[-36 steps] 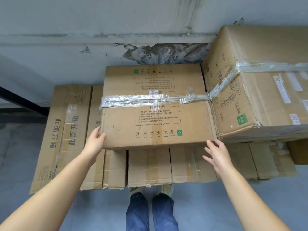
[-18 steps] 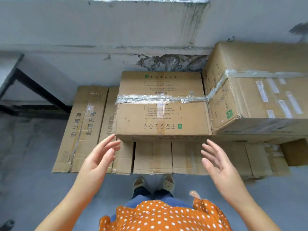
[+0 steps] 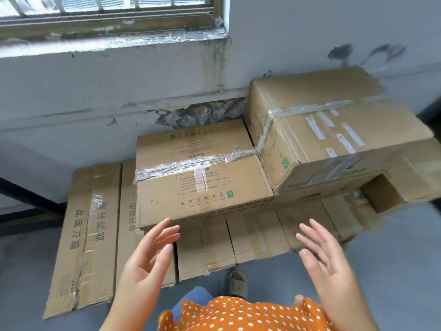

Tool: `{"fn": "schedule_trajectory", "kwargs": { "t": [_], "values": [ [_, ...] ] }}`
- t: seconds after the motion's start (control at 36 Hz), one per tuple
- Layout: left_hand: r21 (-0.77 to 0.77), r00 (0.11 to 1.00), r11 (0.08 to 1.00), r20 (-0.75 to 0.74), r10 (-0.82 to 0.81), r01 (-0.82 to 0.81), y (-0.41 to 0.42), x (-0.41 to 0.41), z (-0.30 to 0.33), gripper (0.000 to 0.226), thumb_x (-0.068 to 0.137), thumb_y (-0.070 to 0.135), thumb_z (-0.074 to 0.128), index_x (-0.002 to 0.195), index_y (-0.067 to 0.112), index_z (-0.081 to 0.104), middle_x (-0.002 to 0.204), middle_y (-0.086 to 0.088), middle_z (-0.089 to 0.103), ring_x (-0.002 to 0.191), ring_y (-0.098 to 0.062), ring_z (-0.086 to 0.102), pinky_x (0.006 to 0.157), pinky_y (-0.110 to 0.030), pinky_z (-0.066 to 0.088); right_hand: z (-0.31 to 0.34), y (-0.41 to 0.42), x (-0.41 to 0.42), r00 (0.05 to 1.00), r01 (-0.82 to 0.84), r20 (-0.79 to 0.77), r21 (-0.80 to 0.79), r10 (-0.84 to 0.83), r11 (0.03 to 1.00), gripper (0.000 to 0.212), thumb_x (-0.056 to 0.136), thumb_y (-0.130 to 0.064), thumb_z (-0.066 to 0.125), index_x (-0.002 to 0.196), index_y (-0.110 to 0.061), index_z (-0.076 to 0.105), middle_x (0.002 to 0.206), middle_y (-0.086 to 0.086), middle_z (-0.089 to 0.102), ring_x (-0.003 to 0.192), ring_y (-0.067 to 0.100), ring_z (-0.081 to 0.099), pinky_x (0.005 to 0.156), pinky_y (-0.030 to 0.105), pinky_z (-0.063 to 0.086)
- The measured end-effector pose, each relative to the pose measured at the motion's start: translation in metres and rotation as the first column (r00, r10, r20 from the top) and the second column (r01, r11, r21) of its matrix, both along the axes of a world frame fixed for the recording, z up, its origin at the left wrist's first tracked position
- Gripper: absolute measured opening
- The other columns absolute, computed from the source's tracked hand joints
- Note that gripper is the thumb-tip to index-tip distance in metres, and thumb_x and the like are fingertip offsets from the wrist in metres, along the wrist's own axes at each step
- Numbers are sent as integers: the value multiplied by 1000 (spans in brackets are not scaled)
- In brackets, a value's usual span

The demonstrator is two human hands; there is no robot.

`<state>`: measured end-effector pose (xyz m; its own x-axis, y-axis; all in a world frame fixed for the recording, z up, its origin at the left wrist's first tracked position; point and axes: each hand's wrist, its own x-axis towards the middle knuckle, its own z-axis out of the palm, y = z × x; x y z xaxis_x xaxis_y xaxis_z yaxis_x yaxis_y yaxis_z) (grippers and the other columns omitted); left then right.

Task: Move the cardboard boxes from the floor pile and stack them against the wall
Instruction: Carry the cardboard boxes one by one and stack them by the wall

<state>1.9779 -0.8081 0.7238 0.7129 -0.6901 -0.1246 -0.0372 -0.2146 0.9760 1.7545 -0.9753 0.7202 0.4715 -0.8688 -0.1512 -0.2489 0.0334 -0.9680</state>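
A person in an orange white-dotted top [image 3: 238, 314] is standing over the grey floor [image 3: 393, 271], holding both palms facing each other, gripping nothing. The left hand [image 3: 145, 261] and right hand [image 3: 327, 261] are hanging with fingers straight and spread, just short of the brown taped cardboard box [image 3: 202, 177]. That box is sitting on flattened brown cardboard sheets [image 3: 93, 235], touching the larger taped brown box [image 3: 334, 134] on its right, both backing against the stained white wall [image 3: 119, 91] under a barred window [image 3: 107, 5].

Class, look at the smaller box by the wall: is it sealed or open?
Sealed. The smaller box has clear tape running across its closed top flaps.
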Motion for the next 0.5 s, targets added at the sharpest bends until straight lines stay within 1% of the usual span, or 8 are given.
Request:
{"fn": "schedule_trajectory", "kwargs": {
  "t": [0.08, 0.19, 0.25, 0.31, 0.36, 0.42, 0.47, 0.5],
  "values": [
    [4, 996, 996, 2, -87, 87, -1, 5, 3, 36, 86, 34, 54, 107, 62, 58, 116, 14, 67, 112, -7, 61, 95, -29, 50, 1, 20, -5, 994, 107, 32, 1, -107, 994, 53, 77, -28, 55, 128, -39, 46, 125, -30, 57, 116, -6, 55, 85, 3, 43],
    [32, 967, 966, 1, -255, 255, 1, 16, 9, 32, 89, 33, 55, 109, 59, 58, 116, 16, 67, 111, -4, 61, 94, -24, 49, 0, 59, -12, 960, 271, 71, -3, -270, 963, 49, 82, -20, 54, 127, -37, 47, 124, -28, 59, 116, -3, 56, 84, 4, 44],
    [69, 939, 936, -11, -345, 345, 5, 25, 10, 37, 84, 37, 52, 113, 59, 56, 120, 18, 65, 114, -3, 59, 96, -29, 49, -2, 82, -15, 927, 365, 91, -8, -363, 931, 49, 78, -21, 54, 124, -40, 51, 123, -26, 60, 114, -2, 58, 84, 5, 45],
    [117, 898, 891, -21, -439, 438, 10, 34, 9, 41, 79, 46, 50, 117, 62, 52, 127, 22, 59, 121, -1, 54, 99, -33, 47, -4, 108, -15, 887, 454, 99, -21, -450, 891, 51, 77, -22, 55, 116, -53, 57, 122, -25, 62, 112, -1, 60, 84, 7, 46],
    [126, 862, 854, -32, -505, 505, 12, 39, 9, 39, 79, 56, 50, 117, 64, 51, 129, 23, 57, 123, -1, 52, 99, -29, 44, -8, 134, -14, 844, 534, 92, -39, -529, 845, 54, 76, -21, 55, 110, -64, 56, 121, -24, 63, 111, 0, 61, 86, 10, 48],
    [125, 823, 815, -41, -566, 566, 14, 38, 12, 40, 74, 71, 55, 114, 67, 51, 128, 26, 57, 121, 1, 53, 97, -26, 43, -11, 161, -13, 797, 602, 92, -41, -597, 797, 49, 76, -29, 58, 109, -65, 55, 121, -24, 63, 111, 2, 61, 88, 12, 48],
    [109, 782, 775, -43, -622, 623, 16, 33, 14, 51, 59, 81, 56, 109, 70, 51, 126, 29, 56, 119, 3, 53, 97, -24, 44, -12, 187, -13, 750, 659, 93, -28, -654, 752, 41, 78, -39, 62, 109, -65, 55, 121, -24, 63, 111, 2, 61, 87, 14, 49],
    [105, 757, 751, -49, -651, 652, 17, 29, 17, 58, 52, 88, 55, 107, 71, 51, 125, 31, 56, 118, 4, 53, 98, -24, 44, -12, 200, -14, 725, 687, 89, -27, -683, 726, 43, 79, -34, 61, 108, -66, 55, 120, -25, 63, 111, 2, 61, 87, 14, 49]
  ]
}}
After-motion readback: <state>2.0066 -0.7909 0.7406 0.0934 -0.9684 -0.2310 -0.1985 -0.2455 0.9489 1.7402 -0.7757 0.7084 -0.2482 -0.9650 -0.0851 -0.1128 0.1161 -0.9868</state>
